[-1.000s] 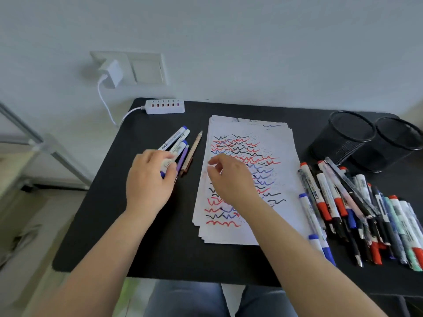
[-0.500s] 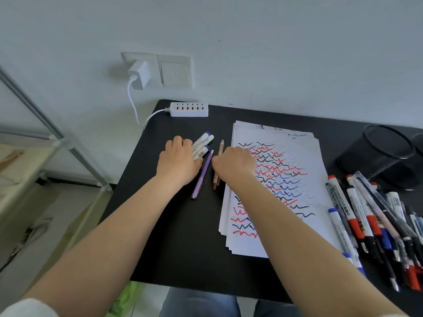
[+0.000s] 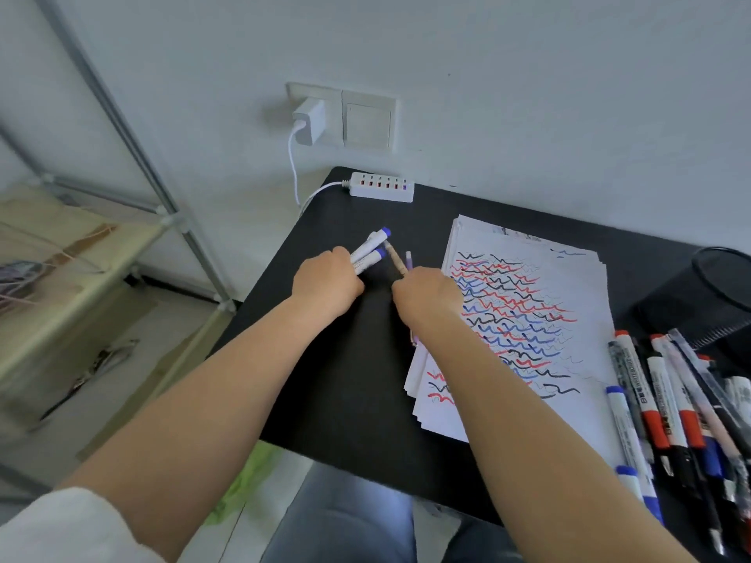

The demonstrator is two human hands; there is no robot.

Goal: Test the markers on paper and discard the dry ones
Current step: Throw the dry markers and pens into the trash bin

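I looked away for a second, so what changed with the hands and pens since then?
The right hand left the paper and now grips the brown pencil and purple pen. The left hand closed round the blue-capped markers. The paper and marker pile stayed put.

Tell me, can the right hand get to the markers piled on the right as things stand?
Probably not straight away: the right hand is curled round a purple pen and a tan pencil. Only scribbled paper lies between it and the marker pile, so the path looks free.
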